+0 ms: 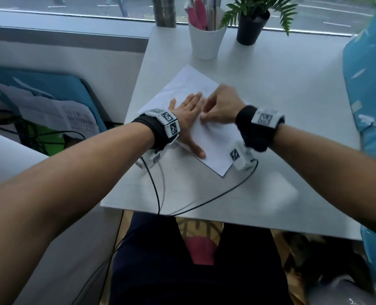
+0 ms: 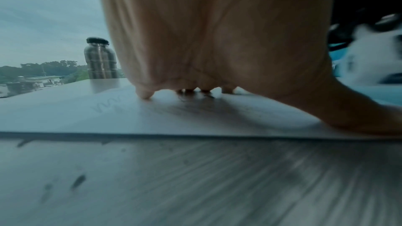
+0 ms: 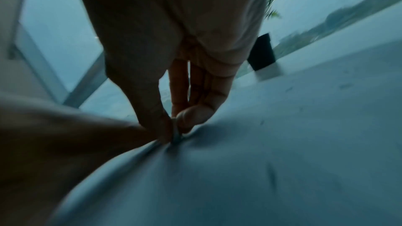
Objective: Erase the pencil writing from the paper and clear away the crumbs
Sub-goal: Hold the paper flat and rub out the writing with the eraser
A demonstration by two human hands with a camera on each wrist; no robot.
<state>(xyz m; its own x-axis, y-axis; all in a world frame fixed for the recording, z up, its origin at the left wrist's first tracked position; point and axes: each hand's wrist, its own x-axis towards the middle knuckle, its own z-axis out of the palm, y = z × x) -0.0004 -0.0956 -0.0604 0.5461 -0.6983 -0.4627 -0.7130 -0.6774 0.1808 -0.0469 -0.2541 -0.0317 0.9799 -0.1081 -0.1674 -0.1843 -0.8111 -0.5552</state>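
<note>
A white sheet of paper (image 1: 213, 139) lies at an angle on the white table (image 1: 281, 168). My left hand (image 1: 189, 113) lies flat on it with fingers spread, pressing it down; the palm (image 2: 217, 40) fills the left wrist view. Faint pencil writing (image 2: 106, 107) shows on the paper (image 2: 87, 121) beside the fingertips. My right hand (image 1: 218, 106) pinches a small eraser (image 3: 176, 136), mostly hidden between thumb and fingers, against the sheet (image 3: 217, 178). The paper puckers around it. Dark crumbs (image 2: 78, 180) lie on the table in front of the sheet.
At the table's far edge stand a white cup of pens (image 1: 207, 38), a potted plant (image 1: 251, 29) and a metal bottle (image 2: 101, 59). A blue plastic bag (image 1: 370, 84) lines the right side. Black cables (image 1: 156, 190) trail off the near edge.
</note>
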